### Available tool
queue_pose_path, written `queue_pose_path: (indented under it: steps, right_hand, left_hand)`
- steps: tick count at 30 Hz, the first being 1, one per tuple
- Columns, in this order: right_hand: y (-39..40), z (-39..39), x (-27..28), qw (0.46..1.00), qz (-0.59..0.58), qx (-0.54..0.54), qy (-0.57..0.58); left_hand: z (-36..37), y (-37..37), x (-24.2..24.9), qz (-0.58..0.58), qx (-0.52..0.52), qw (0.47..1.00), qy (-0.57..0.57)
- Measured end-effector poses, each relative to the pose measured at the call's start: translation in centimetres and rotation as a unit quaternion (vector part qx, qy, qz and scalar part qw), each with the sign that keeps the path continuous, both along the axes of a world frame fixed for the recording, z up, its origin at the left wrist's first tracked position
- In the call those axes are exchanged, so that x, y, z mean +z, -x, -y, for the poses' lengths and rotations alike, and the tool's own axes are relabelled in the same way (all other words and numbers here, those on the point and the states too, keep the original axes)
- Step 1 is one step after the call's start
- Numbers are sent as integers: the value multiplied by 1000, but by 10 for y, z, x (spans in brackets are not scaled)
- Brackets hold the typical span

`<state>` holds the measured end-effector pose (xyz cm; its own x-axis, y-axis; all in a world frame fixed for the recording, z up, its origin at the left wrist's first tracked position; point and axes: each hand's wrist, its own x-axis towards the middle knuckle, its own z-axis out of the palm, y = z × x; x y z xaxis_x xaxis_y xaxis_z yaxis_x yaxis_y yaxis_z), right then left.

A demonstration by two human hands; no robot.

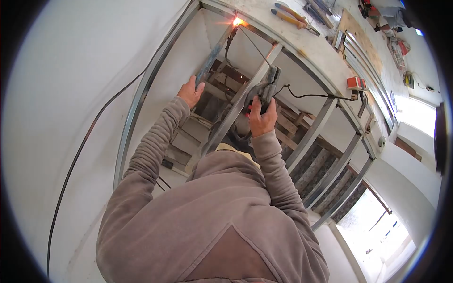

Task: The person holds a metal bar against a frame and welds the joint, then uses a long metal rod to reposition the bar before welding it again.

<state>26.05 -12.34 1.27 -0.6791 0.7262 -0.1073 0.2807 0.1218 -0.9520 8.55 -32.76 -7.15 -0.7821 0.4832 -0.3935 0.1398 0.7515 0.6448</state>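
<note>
My right hand (pixel 263 115) is closed around a dark electrode holder (pixel 269 82). A thin welding rod (pixel 255 45) runs from the holder's jaws toward a bright orange glow at the corner of the metal frame (pixel 323 120). My left hand (pixel 190 93) is wrapped round the lower end of a worn blue-grey metal bar (pixel 211 60), whose far end reaches up close to the glow. Beside that end hangs a dark clamp-like piece (pixel 230 41) with a cable.
Pliers with orange handles (pixel 291 17) lie on the white surface above the frame. A red box-shaped item (pixel 356 84) and long metal strips (pixel 365 66) are farther right. A black cable (pixel 89 127) runs down the left wall. Wooden boards (pixel 290 125) show behind the bars.
</note>
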Motion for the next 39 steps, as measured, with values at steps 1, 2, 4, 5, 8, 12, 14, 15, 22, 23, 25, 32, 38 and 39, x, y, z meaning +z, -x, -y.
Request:
queue_pose_path:
  steps: [1,2,4,5,8,12,14,15,22,23,25,32,38,39]
  right_hand:
    - [1,0,-1,1000,-11,-1,4]
    - [1,-1,-2,1000,-3,2,-5]
    - [2,-3,0,1000,12,7,-22]
    - [2,-3,0,1000,15,6,-9]
    - [4,-3,1,1000,18,5,3]
    - [4,-3,0,1000,15,7,-13]
    - [4,-4,1,1000,18,9,-11]
    - [4,-4,3,1000,18,12,-17]
    - [5,-3,4,998,18,10,-53]
    - [5,-3,4,999,21,10,-46]
    - [5,-3,3,999,27,11,-30]
    - [5,-1,1,1000,13,8,-26]
    - [4,-1,4,999,20,12,-26]
    - [4,-1,3,1000,22,8,-7]
  left_hand:
    - [0,0,1,3,0,1000,1]
    - [0,0,1,7,1,1000,3]
    - [0,-1,1,-6,1,1000,-6]
    - [0,-1,0,-13,1,1000,-11]
    - [0,-1,0,-22,-2,1000,-16]
    - [0,-1,2,-26,-2,999,-26]
    - [0,-2,4,-33,-1,999,-27]
    - [0,-2,3,-31,-3,999,-26]
    - [-1,-2,3,-26,-6,999,-17]
    - [-1,-2,3,-25,-6,1000,-16]
    - [-1,-2,3,-24,-6,1000,-17]
    - [-1,-2,6,-28,-5,1000,-12]
    - [0,-1,3,-23,-6,1000,-9]
    - [-1,0,5,-15,-6,1000,-6]
